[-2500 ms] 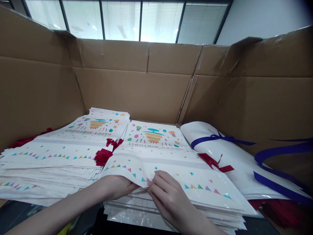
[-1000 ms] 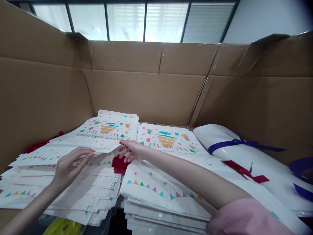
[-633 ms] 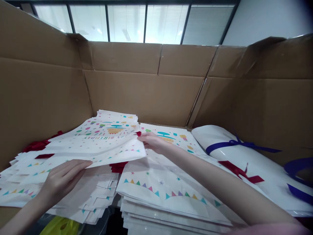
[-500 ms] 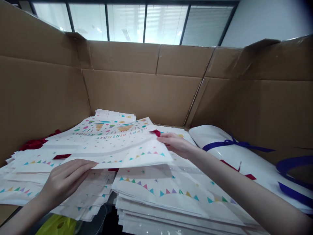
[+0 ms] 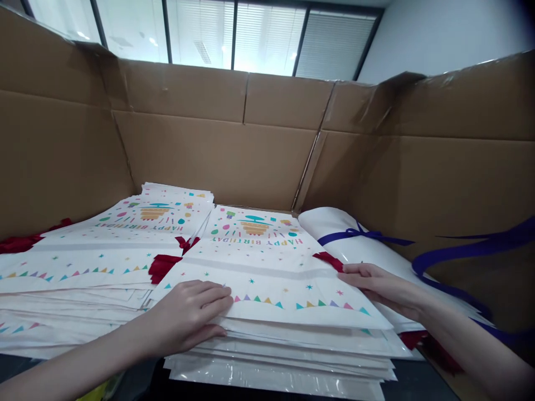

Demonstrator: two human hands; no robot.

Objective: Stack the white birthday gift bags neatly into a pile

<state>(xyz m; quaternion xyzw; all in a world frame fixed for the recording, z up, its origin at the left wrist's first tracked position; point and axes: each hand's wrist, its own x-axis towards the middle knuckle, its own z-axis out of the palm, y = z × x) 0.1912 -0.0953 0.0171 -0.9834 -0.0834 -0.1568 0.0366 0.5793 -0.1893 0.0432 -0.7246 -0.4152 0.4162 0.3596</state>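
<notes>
One HAPPY BIRTHDAY bag (image 5: 267, 267) tops the six-o'clock stack (image 5: 288, 368)
Right hand (image 5: 381, 287) pinches one red ribbon (image 5: 327, 259) at its three-o'clock edge; left hand (image 5: 189, 313) touches seven o'clock, whether clamped I cannot tell.

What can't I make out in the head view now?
In the head view:
Left hand: whether it grips the top printed sheet; the hand covers that edge.
Right hand: whether it pinches the red ribbon; the hand hides the contact.
Yellow item: what it is; the bottom edge cuts it off.
</notes>
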